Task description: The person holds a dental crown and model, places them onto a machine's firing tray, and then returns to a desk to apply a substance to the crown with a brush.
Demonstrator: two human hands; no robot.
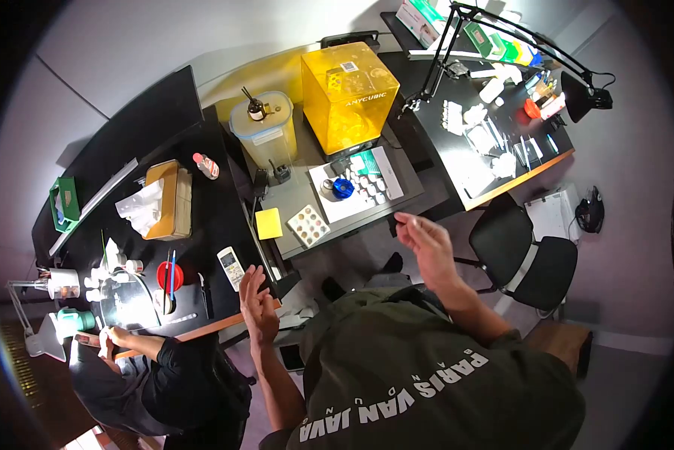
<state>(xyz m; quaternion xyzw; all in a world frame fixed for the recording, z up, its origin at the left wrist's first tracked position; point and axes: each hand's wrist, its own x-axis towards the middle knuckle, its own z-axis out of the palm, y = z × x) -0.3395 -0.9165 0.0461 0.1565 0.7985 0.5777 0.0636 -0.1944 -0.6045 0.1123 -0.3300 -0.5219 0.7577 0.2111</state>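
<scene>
My left hand is raised at the front edge of the dark left desk, near a white remote control. Its fingers are stretched out and nothing shows in them. My right hand hovers in front of the grey table, fingers loosely bent and apart, touching nothing visible. Between and beyond the hands, a white sheet carries a blue knob-like object and several small pale pieces. Nearer the left hand lie a white tray with round wells and a yellow square pad.
A yellow ANYCUBIC box and a lidded container stand at the back. On the left desk are a tissue box and a red dish; another person sits there. At right are a chair and a lamp.
</scene>
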